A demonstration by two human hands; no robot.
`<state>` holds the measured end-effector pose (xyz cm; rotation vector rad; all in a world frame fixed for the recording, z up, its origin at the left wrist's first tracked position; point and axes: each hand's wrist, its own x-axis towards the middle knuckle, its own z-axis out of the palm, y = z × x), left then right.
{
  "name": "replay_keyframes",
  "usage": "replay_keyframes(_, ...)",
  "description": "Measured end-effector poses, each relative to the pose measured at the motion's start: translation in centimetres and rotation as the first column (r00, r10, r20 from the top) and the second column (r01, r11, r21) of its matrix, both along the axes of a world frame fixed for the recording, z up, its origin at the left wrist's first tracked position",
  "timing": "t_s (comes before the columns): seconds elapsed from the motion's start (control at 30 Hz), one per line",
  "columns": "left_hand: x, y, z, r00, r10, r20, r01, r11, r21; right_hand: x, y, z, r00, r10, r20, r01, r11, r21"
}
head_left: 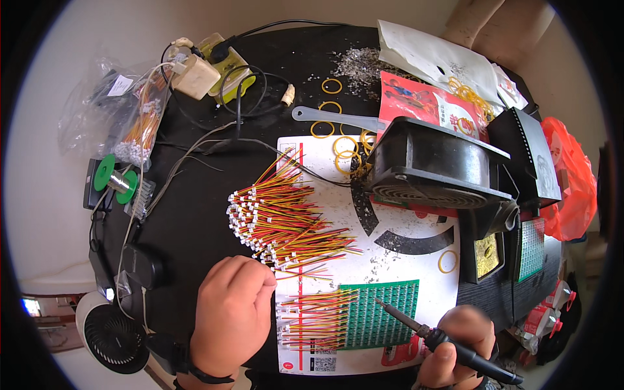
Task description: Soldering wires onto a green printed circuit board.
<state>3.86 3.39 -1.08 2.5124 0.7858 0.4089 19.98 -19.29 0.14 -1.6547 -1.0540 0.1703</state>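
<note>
My right hand (458, 344) grips a black soldering iron (465, 354), its tip over the green circuit board (383, 315), near the board's upper left part. A row of red, yellow and black wires with white connectors (312, 318) runs along the board's left edge, their far ends meeting it. My left hand (234, 302) is closed, fingertips pinched beside a few loose wires; what they hold, if anything, is hidden. Just beyond it lies a large heap of similar connector wires (279, 221). Everything rests on a white printed sheet (416, 260).
A black fan (435, 162) stands at the right, near a soldering stand with a yellow cleaning pad (487, 255) and another green board (531, 250). Rubber bands (348, 162) lie behind. At the left are a solder spool (117, 181), cables and a small round fan (114, 335).
</note>
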Motion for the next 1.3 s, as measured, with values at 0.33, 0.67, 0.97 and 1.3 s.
replay_keyframes(0.33, -0.7, 0.5, 2.3, 0.979, -0.189, 0.071, 0.198, 0.969, -0.151, 0.1, 0.1, -0.4, 1.0, 0.013, -0.021, -0.012, 0.998, 0.061)
replay_keyframes(0.67, 0.3, -2.5, 1.3, 0.939, -0.067, 0.336, 0.242, 0.823, -0.513, -0.2, 0.2, -1.4, 0.998, 0.012, 0.056, -0.017, 0.995, 0.096)
replay_keyframes(0.97, -0.3, -3.4, 0.6, 0.901, 0.075, 0.426, 0.289, 0.63, -0.721, 0.2, 1.1, -0.6, 0.996, 0.089, -0.021, -0.088, 0.995, 0.048)
replay_keyframes(1.3, 1.9, -4.5, 0.1, 0.906, -0.166, 0.389, 0.234, 0.963, -0.133, 0.2, 1.3, -0.6, 0.996, 0.092, 0.023, -0.092, 0.996, 0.006)
